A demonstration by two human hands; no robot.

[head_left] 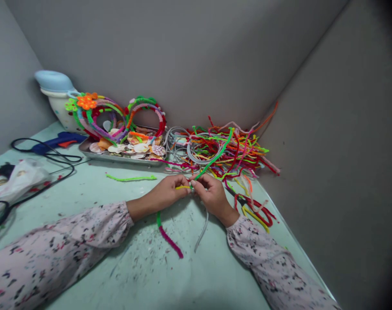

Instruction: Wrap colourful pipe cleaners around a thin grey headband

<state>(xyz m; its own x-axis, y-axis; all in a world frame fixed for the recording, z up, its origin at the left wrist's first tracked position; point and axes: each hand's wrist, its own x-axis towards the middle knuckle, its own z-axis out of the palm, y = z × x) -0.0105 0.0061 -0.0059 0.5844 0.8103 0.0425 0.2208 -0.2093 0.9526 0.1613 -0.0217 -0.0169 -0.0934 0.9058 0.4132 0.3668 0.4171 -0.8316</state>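
Observation:
My left hand (168, 189) is closed in a pinch around a yellow-covered stretch of wire. Below that hand hangs a green and purple wrapped length (170, 242), apparently the same wire's other end, though the palm hides the join. Fingertips of my right hand (211, 192) pinch a green pipe cleaner (220, 155) where it meets the wire, close to my left fingertips. The pipe cleaner's free end sticks up to the right. A bare grey wire end (202, 232) curves down beneath my right hand. On the table, a lime pipe cleaner (131, 178) lies beyond my left hand.
Behind my hands are a metal tray (125, 159) of shells, wrapped headbands (147, 105), coiled wire (202, 157) and heaped pipe cleaners (244, 146). Red-handled scissors (263, 213) lie right. Leftward are a blue glue gun (54, 142), black cord (68, 172), plastic bag (24, 176) and lidded container (58, 101).

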